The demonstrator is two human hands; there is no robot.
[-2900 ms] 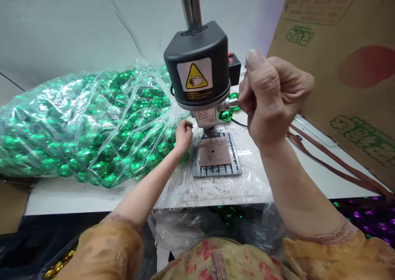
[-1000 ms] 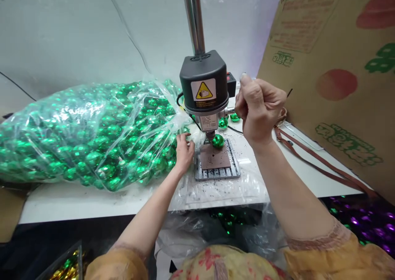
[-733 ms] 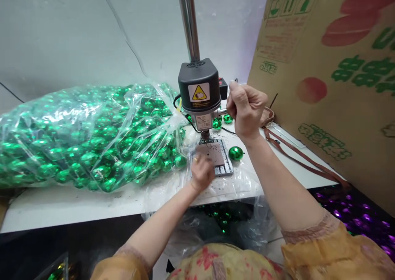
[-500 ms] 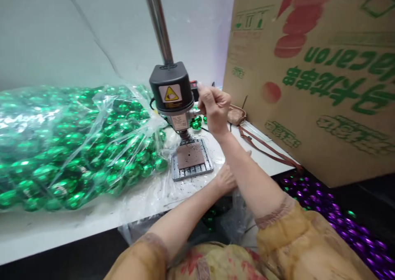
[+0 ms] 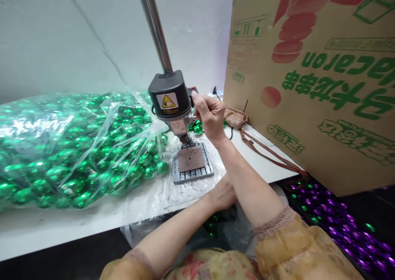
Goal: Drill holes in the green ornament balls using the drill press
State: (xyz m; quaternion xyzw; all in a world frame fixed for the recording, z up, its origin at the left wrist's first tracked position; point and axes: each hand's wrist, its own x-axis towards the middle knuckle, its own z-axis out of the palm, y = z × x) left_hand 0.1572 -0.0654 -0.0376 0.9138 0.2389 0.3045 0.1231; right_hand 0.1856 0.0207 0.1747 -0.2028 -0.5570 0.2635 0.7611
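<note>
From where I stand, the drill press (image 5: 169,95) rises from the white surface (image 5: 262,165), its black motor housing bearing a yellow warning label (image 5: 167,102). The person's right hand (image 5: 210,113) is at three o'clock from that housing, fingers curled into a tight fist around the press's short metal handle (image 5: 191,118), most of which it hides. The left forearm crosses beneath the right one, and the left hand (image 5: 225,191) sits at four o'clock from the brown board (image 5: 191,158); its fingers are tucked out of sight, so I can't tell whether they hold anything. The board, pierced by a small dark hole, lies flat on the slotted metal base (image 5: 206,173), dark specks scattered over both. At nine o'clock a clear plastic bag (image 5: 77,148) bulges with shiny green balls, and a few loose green balls (image 5: 196,127) rest at one o'clock, behind the board. A brown purse (image 5: 236,117) lies at two o'clock, near the big cardboard box (image 5: 308,119) at three. Down at four o'clock glitters a heap of purple balls (image 5: 345,226), a few green ones among them.
</note>
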